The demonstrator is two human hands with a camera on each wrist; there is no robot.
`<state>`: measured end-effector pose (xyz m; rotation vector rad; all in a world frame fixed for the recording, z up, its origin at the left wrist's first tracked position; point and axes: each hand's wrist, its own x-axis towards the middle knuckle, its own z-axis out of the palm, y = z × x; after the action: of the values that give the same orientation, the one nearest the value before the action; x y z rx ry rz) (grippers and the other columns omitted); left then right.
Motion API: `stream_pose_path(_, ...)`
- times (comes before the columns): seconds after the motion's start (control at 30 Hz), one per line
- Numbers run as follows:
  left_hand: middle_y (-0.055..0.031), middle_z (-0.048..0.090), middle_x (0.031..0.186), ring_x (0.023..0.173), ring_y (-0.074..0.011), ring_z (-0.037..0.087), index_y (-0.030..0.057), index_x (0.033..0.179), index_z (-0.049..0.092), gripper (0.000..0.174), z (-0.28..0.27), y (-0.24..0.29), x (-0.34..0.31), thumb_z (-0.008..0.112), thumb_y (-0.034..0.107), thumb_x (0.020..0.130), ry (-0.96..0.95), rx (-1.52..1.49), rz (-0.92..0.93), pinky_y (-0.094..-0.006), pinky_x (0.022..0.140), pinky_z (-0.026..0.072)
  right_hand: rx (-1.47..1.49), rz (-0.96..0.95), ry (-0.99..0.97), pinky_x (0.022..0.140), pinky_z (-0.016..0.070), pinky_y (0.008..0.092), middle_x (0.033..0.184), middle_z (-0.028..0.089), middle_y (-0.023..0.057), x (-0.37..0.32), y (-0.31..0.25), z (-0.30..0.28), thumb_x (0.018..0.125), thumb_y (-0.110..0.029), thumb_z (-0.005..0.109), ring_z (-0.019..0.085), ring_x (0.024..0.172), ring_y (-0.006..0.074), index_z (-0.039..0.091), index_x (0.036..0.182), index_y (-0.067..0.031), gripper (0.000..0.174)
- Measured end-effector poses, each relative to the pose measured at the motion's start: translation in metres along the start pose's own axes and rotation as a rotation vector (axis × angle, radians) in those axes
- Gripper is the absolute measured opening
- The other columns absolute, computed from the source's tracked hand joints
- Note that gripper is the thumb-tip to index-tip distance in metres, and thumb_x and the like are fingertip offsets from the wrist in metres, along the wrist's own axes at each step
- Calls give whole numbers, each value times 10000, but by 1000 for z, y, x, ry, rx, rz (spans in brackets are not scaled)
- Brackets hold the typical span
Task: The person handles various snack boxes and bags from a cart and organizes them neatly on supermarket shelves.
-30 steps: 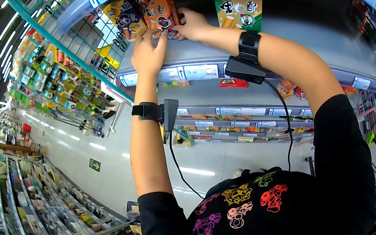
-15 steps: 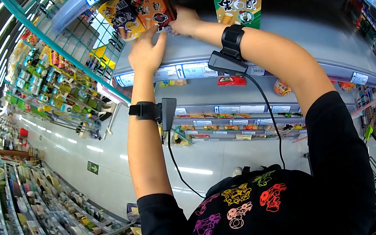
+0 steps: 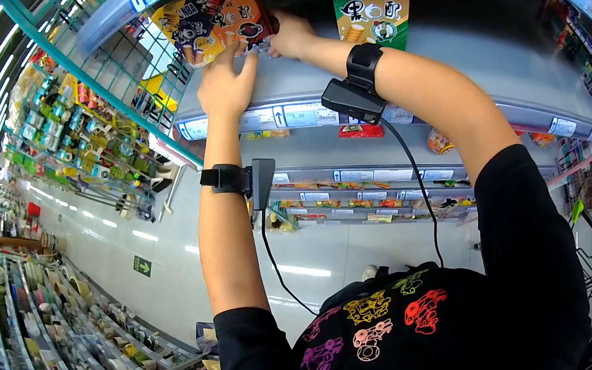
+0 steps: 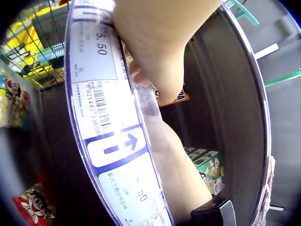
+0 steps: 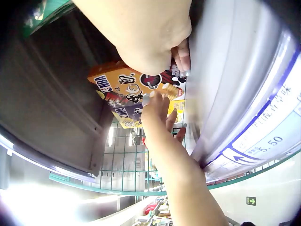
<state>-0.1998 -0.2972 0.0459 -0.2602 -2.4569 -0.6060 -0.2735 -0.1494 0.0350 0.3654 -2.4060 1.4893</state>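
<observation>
Store aisle w/ a grey shelf (image 3: 318, 78), price strip (image 3: 305, 115) along its front edge, teal wire panel (image 3: 106, 93) at the L end. Orange box (image 3: 236, 12) stands on that shelf near the panel, long axis vert., printed face out to the person, NBA end up; in the head cam its top slants a bit L. Purple box (image 3: 187, 29) is upright right beside it on the L, same facing, approx. same slant. Green box (image 3: 371, 9) stands well apart to the R, also upright, face out. Hands are apart from each other, one at each side of the orange box's lower part. L hand (image 3: 226, 84) has fingers spread, tips on the lower fronts of the boxes, no grip. R hand (image 3: 291, 36) is at the orange box's lower R edge, fingers bent; can't tell if they pinch it, as the wrist blocks the R wrist cam. Vs. 1 s ago: orange box's R edge was nearly straight up, now slants more, closer to the purple box's angle; green box unchanged on the shelf.
</observation>
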Motion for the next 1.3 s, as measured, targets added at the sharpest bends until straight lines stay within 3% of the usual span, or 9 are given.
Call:
stream_pose_path(0.1,-144,601,1067,1033,-311,533,165,1161,566,500,3,-2,1,505,464,765,37,-2,-20,-391,851,427,39,92,-24,686,523,355,806,638,184,6,0,-1,683,-97,627,654,717,257,421,1112,18,490)
stream_pose_path(0.27,-171,587,1084,1034,-325,531,172,1197,539,489,2,-1,-2,518,431,783,136,-70,17,-400,863,420,-303,64,41,887,436,388,1160,478,285,-8,-37,-9,630,-301,742,478,1093,381,333,1196,86,799)
stream_pose_path(0.37,-172,588,1077,1026,-332,532,175,1193,543,476,11,-12,1,521,421,787,221,-85,59,-397,873,413,-225,-99,-29,895,422,388,1140,484,291,-29,-49,-17,672,-414,687,482,1080,379,362,1180,107,797)
stream_pose_path(0.47,-170,585,1075,1029,-330,525,122,1156,558,411,12,-14,-3,533,301,788,310,-146,106,-398,877,403,-188,-105,-44,873,433,376,1149,478,297,-75,-70,-32,662,-286,669,506,1063,373,347,1228,96,755)
stream_pose_path(0.67,-172,579,1048,990,-332,506,-1,1014,576,301,7,-14,-13,510,111,743,619,-126,387,-412,884,364,36,-535,14,840,449,330,1221,435,228,-188,-69,-77,753,-109,616,488,1096,292,296,1306,5,649)
stream_pose_path(0.9,-228,461,1159,1085,-361,403,-29,1040,496,405,35,73,-117,432,311,829,788,-186,483,-477,948,259,63,-401,187,904,415,334,1250,452,172,-342,-26,-161,720,-33,598,493,1104,264,377,1283,-9,606)
stream_pose_path(0.97,-215,476,1090,1037,-353,414,5,1078,499,466,74,107,-179,413,398,843,447,-452,615,-468,920,277,-20,-207,340,891,429,333,1227,482,163,-394,15,-166,714,-19,593,515,1086,253,430,1246,-13,556)
stream_pose_path(1.13,-201,425,1185,1076,-354,383,8,1078,498,410,139,205,-314,539,202,720,-324,-802,717,-461,929,275,0,342,896,854,453,327,1150,554,147,-536,111,-160,750,-13,579,551,1046,242,461,1202,-27,467)
stream_pose_path(1.3,-178,485,1180,1106,-340,420,25,1181,464,555,171,288,-390,587,322,729,-1070,-851,790,-473,936,277,-42,719,1170,818,466,323,1120,576,144,-645,123,-170,812,-105,566,550,1051,228,451,1199,-28,411)
